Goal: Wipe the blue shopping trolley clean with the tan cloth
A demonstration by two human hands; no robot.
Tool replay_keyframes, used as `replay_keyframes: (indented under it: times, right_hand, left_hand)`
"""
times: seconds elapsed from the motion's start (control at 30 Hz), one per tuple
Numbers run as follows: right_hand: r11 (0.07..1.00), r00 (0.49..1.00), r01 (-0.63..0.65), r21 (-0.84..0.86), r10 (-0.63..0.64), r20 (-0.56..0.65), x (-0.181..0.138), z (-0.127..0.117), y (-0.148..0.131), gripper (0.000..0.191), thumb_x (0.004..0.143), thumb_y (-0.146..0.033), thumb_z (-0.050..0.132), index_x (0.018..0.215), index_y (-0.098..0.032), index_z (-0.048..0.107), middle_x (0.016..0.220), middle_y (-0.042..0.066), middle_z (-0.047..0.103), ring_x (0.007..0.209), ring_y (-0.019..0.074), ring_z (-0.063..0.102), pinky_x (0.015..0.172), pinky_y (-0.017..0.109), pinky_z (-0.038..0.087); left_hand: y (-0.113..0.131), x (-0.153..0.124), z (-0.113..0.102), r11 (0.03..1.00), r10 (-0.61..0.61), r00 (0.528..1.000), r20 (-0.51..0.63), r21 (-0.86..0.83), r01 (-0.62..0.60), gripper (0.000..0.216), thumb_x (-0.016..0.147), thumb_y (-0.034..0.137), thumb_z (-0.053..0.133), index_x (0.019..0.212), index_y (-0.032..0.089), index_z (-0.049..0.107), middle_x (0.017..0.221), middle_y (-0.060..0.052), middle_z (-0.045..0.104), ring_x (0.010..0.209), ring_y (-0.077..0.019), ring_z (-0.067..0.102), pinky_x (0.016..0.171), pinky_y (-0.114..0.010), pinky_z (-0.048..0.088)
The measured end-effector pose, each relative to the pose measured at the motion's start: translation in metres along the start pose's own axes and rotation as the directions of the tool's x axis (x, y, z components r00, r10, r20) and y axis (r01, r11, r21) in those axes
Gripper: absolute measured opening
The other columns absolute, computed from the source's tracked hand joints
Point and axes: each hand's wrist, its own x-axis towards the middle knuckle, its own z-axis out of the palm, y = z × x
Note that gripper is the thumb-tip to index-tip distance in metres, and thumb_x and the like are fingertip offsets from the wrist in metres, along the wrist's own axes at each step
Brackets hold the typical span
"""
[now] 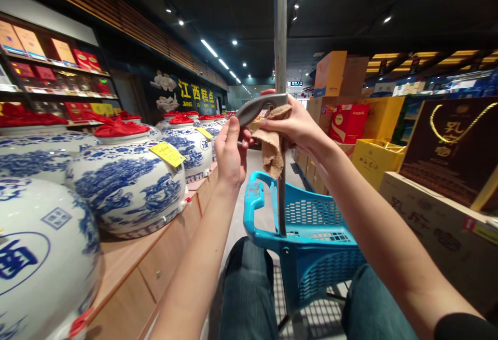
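Note:
My left hand [230,152] is closed on the end of a grey handle piece [254,108] that juts from an upright metal pole [280,59]. At the pole, my right hand [294,124] presses a crumpled brown cloth [272,145] against the handle, fingers wrapped round the cloth. The pole rises from a blue plastic shopping basket [311,236] that stands in front of my knees.
Large blue-and-white ceramic jars [128,181] with red cloth lids and yellow tags line a wooden counter [155,257] on the left. Stacked yellow, red and brown gift boxes [447,174] fill the right. An aisle runs ahead between them.

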Motion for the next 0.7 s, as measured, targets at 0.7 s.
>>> replay_keyframes:
  times: [0.7]
  right_hand:
    - [1.000,0.984,0.011,0.026,-0.006,-0.177,-0.009,0.005,0.004,0.060,0.062,-0.036,0.091,0.113,-0.027,0.062,0.095,0.000,0.072,0.096,0.0241,0.070,0.089,0.041,0.060]
  left_hand:
    - [0.001,-0.003,0.002,0.998,0.000,1.000,-0.022,0.067,0.001,0.048,0.075,0.063,0.083,0.090,0.020,0.067,0.066,0.005,0.059,0.052,-0.0052,0.052,0.049,-0.017,0.042]
